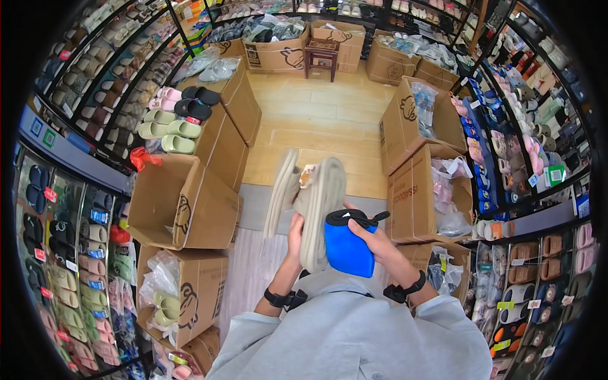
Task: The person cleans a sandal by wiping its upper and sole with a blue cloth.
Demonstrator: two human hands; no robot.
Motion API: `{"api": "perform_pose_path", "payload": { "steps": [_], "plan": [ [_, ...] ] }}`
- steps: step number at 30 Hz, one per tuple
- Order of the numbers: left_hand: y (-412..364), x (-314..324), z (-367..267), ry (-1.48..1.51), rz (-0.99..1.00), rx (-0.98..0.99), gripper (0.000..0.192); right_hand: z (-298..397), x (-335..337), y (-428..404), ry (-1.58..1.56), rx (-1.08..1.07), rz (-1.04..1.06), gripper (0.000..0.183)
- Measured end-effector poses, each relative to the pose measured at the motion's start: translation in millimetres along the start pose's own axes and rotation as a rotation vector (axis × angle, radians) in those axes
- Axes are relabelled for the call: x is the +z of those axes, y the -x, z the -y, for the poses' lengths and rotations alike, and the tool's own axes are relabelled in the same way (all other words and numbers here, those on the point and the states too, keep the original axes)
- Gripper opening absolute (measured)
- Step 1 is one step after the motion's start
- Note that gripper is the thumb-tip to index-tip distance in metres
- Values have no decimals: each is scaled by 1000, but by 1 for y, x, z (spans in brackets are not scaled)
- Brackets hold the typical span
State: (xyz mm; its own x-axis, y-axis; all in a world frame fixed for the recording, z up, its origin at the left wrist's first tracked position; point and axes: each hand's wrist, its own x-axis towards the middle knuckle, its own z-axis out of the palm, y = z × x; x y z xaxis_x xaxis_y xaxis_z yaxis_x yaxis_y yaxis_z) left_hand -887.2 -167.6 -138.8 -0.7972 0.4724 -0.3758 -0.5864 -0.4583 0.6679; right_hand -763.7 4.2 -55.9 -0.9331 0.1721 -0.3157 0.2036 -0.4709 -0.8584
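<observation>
My left hand (295,236) grips a pair of beige fabric slippers (323,204) in front of my chest, seen mostly from the side and sole edge. A paper tag (308,176) hangs between the two. The outer slipper (281,197) is blurred and splayed to the left. In my right hand (372,241) is a bright blue cloth item (348,249) with a bunched black rim and a black loop. This cloth covers part of the near slipper's right side. Some right-hand fingers are hidden behind it.
Open cardboard boxes of bagged footwear line both sides of the aisle, including a left box (156,204) and a right box (408,199). Green slides (171,128) sit on the left boxes. A wooden stool (322,50) stands ahead. Shoe racks (517,118) surround the space.
</observation>
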Motion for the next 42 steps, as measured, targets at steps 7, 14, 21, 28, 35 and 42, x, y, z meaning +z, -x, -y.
{"api": "perform_pose_path", "payload": {
  "steps": [7, 14, 21, 28, 35, 42],
  "plan": [
    [-6, -33, -67, 87, 231, -42, 59, -11, 38, -44, 33, 93, -88, 94],
    [-53, -56, -106, -381, 217, -214, 75, -17, 48, -89, 73, 80, -29, 92],
    [-81, -31, -172, -392, 155, -216, 79, -2, 74, -168, 383, -288, 32, 66],
    [-157, -77, -207, -135, 106, -141, 86, 24, 105, -276, 552, -422, 318, 28],
    [-209, -123, -263, -11, -105, 32, 88, 62, 149, -383, 363, -406, 592, 33],
    [-241, -169, -299, 263, -46, 329, 83, 108, 189, -441, 471, -449, 773, 33]
  ]
}}
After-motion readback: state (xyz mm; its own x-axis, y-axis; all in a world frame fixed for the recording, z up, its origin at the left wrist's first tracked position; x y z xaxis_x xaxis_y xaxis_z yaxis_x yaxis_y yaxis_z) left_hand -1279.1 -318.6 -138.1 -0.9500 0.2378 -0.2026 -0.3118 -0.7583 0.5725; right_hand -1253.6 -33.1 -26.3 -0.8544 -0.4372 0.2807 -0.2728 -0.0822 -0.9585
